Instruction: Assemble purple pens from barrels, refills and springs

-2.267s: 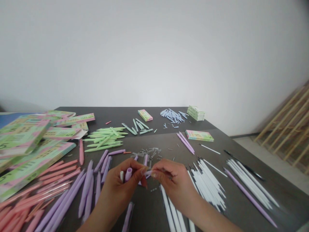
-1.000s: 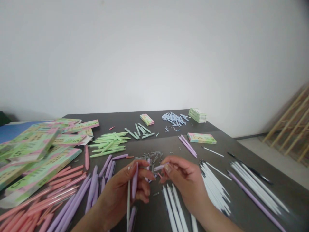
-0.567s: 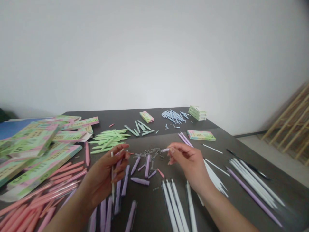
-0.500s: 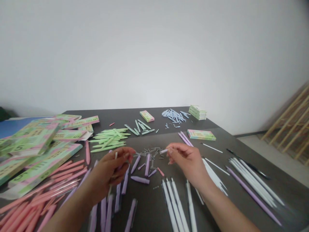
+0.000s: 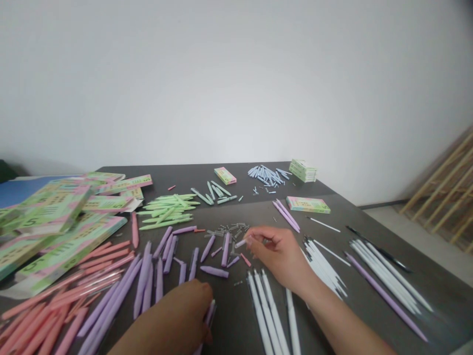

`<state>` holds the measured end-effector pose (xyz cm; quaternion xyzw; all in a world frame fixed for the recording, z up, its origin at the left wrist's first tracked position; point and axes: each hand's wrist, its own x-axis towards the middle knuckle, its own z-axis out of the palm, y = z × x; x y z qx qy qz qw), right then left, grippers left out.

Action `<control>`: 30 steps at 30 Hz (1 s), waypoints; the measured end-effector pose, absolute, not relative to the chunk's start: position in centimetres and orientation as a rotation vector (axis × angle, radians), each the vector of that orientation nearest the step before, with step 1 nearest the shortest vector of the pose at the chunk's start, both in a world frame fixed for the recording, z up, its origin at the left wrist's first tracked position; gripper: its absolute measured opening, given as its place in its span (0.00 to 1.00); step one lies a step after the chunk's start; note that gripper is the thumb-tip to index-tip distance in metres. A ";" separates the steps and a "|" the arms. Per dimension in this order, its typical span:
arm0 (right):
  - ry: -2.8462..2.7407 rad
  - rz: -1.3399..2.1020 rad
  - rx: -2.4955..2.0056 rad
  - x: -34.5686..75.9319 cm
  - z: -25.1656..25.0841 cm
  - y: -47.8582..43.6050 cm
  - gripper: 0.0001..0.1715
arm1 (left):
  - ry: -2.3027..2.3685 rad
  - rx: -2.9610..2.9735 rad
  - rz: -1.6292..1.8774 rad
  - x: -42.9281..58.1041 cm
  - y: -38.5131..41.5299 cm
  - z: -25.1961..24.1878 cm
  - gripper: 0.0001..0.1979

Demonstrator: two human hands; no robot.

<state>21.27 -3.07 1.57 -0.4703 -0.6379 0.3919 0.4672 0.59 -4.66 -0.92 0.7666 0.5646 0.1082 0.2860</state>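
Observation:
My right hand [image 5: 279, 254] hovers over the dark table [image 5: 236, 305] with thumb and forefinger pinched on a small lilac pen piece [image 5: 241, 242]. Just beyond its fingertips lies a scatter of tiny grey springs [image 5: 231, 230] and short lilac pen parts [image 5: 221, 251]. My left hand [image 5: 185, 313] is low at the near edge, back up, fingers curled down onto a lilac pen barrel [image 5: 210, 313]; the fingertips are hidden, so a grip cannot be judged. Lilac barrels [image 5: 148, 276] lie to its left.
Pink barrels [image 5: 55, 301] and stacked green-pink boxes [image 5: 48, 231] fill the left. Green barrels [image 5: 166, 211] and pale blue parts [image 5: 266, 175] lie farther back. White refills [image 5: 325, 268] and white barrels [image 5: 266, 310] sit to the right, wooden slats [image 5: 443, 202] beyond the table.
My left hand dropped from chest height down toward the near edge onto a lilac barrel; the thin white refill it held is no longer seen. My right hand moved slightly left, still pinching its piece.

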 end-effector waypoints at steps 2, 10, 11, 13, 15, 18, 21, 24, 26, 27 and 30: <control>-1.565 0.952 -1.152 21.2 1.6 -3.1 0.10 | 1.464 2.051 0.310 0.5 -4.5 -1.5 0.07; -1.565 0.911 -1.139 21.3 1.6 -3.2 0.09 | 1.371 1.936 0.470 0.5 -3.3 -2.2 0.05; -1.562 0.913 -1.136 21.3 1.6 -3.2 0.09 | 1.326 1.840 0.469 0.7 -2.9 -1.6 0.04; -1.557 0.911 -1.131 21.2 1.8 -3.2 0.09 | 1.235 1.598 0.476 1.0 -2.3 -0.1 0.07; -1.567 0.902 -1.106 21.1 2.0 -3.4 0.09 | 1.185 1.344 0.566 1.2 -2.0 1.5 0.18; -1.632 0.838 -1.053 21.0 2.3 -3.8 0.10 | 1.082 0.994 0.734 1.4 -1.9 2.6 0.22; -1.742 0.639 -1.006 20.8 2.3 -4.6 0.08 | 0.974 0.674 0.886 1.8 -1.9 1.9 0.13; -1.869 0.427 -0.907 20.2 1.8 -5.5 0.08 | 0.902 0.448 0.968 2.6 -1.9 0.5 0.03; -1.937 0.334 -0.851 19.8 1.4 -5.8 0.10 | 0.895 0.403 1.000 3.1 -1.9 0.1 0.05; -1.964 0.296 -0.842 19.6 1.2 -5.9 0.11 | 0.894 0.396 1.013 3.3 -2.0 0.0 0.06; -2.026 0.197 -0.852 19.2 0.5 -6.0 0.11 | 0.842 0.339 1.045 3.7 -2.3 0.1 0.07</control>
